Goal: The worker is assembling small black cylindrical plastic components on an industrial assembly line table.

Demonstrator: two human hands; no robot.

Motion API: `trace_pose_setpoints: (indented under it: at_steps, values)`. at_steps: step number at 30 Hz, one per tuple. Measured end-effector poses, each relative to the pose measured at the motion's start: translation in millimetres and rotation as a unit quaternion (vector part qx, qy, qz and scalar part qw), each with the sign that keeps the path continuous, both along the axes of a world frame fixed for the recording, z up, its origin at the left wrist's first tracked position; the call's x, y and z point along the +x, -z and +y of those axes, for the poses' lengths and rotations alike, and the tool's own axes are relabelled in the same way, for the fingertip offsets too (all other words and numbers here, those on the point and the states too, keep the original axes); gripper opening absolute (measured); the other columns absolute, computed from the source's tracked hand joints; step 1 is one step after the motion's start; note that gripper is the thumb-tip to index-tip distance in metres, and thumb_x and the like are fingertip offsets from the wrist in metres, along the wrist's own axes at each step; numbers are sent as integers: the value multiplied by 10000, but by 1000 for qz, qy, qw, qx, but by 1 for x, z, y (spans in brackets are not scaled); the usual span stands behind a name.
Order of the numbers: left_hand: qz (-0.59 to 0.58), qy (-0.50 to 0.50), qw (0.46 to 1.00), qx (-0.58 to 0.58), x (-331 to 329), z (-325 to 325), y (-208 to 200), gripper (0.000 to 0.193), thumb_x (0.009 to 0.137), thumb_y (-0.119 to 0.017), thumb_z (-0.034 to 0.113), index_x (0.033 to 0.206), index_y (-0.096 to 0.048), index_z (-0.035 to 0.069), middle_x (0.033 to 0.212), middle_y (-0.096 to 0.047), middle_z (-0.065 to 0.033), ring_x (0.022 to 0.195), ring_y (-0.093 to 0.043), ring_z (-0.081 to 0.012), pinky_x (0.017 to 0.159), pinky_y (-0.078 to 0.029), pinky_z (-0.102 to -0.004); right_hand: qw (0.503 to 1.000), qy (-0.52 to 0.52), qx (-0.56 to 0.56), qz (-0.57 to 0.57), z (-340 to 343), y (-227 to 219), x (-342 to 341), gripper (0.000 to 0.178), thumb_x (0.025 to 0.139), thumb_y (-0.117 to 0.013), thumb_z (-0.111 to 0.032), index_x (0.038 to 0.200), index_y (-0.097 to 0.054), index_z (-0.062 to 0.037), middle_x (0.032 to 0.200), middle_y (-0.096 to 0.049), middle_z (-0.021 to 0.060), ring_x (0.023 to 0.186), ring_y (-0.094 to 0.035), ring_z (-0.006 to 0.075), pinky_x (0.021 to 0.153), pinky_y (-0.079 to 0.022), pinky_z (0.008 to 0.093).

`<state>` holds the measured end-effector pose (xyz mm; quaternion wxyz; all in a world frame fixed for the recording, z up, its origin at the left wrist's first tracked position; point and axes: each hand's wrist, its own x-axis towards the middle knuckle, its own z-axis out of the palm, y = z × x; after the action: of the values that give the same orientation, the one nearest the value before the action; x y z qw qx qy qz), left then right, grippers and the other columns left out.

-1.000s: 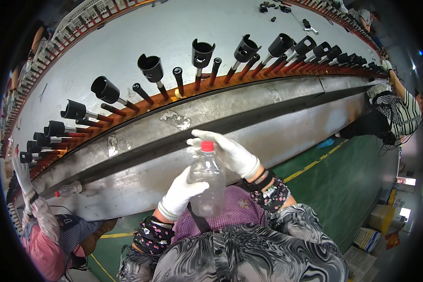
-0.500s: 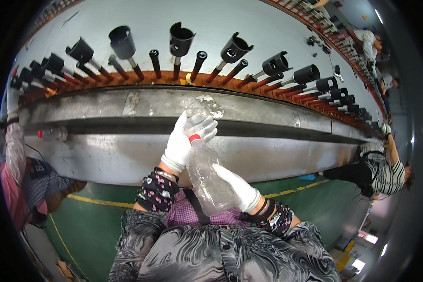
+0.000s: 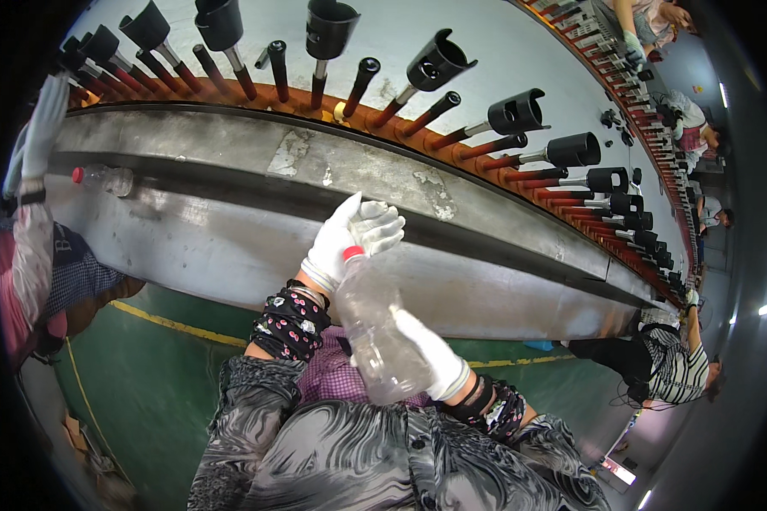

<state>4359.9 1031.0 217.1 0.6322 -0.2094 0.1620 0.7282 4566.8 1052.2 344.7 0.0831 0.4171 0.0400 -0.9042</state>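
A clear plastic bottle (image 3: 375,332) with a red cap (image 3: 353,253) is tilted in front of my body, its cap end pointing away from me. My right hand (image 3: 432,353), in a white glove, grips the bottle's lower body from the right side; its fingers behind the bottle are mostly hidden. My left hand (image 3: 355,237), also white-gloved, is palm up with loosely curled fingers and an outstretched thumb. Nothing lies in that palm. The red cap overlaps the heel of the left hand in view; whether they touch I cannot tell.
Beyond a grey metal ledge (image 3: 256,153), a curved row of rods carries black notched cups (image 3: 439,61). Another capped bottle (image 3: 106,180) lies on the metal trough at left. A person stands at left, another in a striped top (image 3: 677,362) at right; more work along the far row.
The view has turned and shifted, so the rods and ledge slant more and the far row shows more people. My hands and the bottle keep nearly the same pose.
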Motion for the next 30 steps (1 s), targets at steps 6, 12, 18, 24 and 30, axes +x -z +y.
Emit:
trace_pose_setpoints:
  at_steps: [6, 12, 18, 24, 30]
  values:
    - [30, -1, 999, 13, -6, -7, 6, 401, 1046, -554, 405, 1070, -676, 24, 1173, -689, -198, 1157, -639, -385, 1052, -502, -521, 996, 32, -73, 41, 12, 6, 8, 548, 1060, -537, -429, 1444, -498, -39, 1310, -628, 198, 1143, -648, 364, 981, -552, 467]
    - [6, 29, 999, 42, -9, -7, 7, 395, 1049, -550, 395, 1076, -680, 23, 1177, -692, -185, 1155, -644, -372, 1044, -506, -514, 998, -11, 30, -47, -11, -2, -15, 459, 1078, -524, -351, 1426, -516, -51, 1325, -625, 140, 1168, -635, 298, 1011, -542, 423]
    - [60, 60, 996, 2, -12, -10, -8, 359, 1036, -567, 376, 1060, -677, 35, 1184, -692, -192, 1169, -637, -380, 1056, -490, -510, 998, -8, 60, 6, 14, 4, -2, 517, 1054, -574, -322, 1464, -472, -24, 1326, -617, 189, 1157, -647, 297, 1016, -537, 410]
    - [213, 69, 974, -22, -12, 9, -39, 336, 1077, -505, 371, 1003, -618, 63, 659, -453, 25, 625, -486, -148, 791, -527, -389, 786, -264, 559, 8, 46, 48, -23, 610, 909, -749, -201, 1428, -497, -3, 1299, -651, 105, 1159, -651, 226, 1009, -515, 330]
    - [568, 45, 816, -99, -6, 47, -115, 392, 1095, -515, 294, 1311, -600, -22, 533, -421, 37, 414, -382, -78, 485, -431, -258, 779, -76, 621, 48, 53, 161, -60, 612, 804, -808, -92, 1353, -545, -34, 1261, -655, 116, 1152, -643, 234, 1027, -506, 347]
